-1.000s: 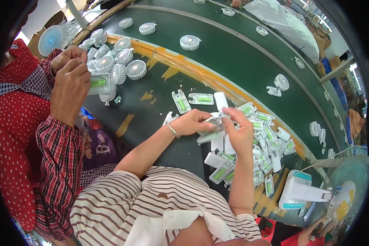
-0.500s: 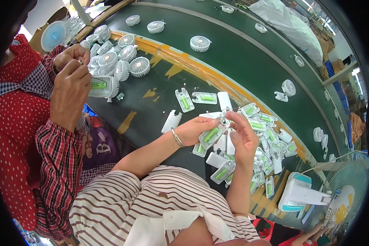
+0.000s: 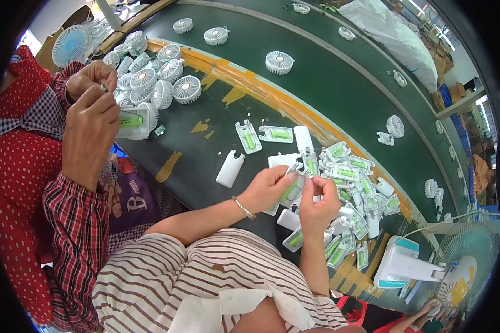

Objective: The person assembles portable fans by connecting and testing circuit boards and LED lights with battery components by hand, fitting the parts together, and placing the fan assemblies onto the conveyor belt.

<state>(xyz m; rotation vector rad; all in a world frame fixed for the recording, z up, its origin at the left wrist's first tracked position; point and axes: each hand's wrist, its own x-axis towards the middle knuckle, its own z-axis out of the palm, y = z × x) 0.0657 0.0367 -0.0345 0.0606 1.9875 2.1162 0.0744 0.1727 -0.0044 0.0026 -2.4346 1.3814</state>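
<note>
The person's left forearm reaches up and to the right from the striped shirt, a bracelet (image 3: 242, 207) at its wrist, and the left hand (image 3: 268, 188) is bent inward with the thumb uppermost. The right forearm rises almost straight from the lower edge, and the right hand (image 3: 320, 206) is curled, its fingertips turned toward the left one. The two hands meet over the near part of the black tabletop (image 3: 197, 166).

Right beside the right hand, a jumbled heap of white casings (image 3: 365, 191), many showing green cells, crowds the surface. A closed white casing (image 3: 230, 168) lies apart, beyond the left forearm; farther on rest two open ones with green cells. To the right lies a white-and-teal stand (image 3: 403, 263). At the left, a co-worker's hands (image 3: 90, 133) hold another casing before piled fan heads (image 3: 144, 80). Past the taped edge, a green belt (image 3: 328, 83) carries more fan heads.

The left thumb and fingers are pinched on an open casing (image 3: 290, 191), held tilted between the hands above the heap's near-left side. The right thumb and fingertips touch its right edge; how tightly they close, and on which part, I cannot tell.
</note>
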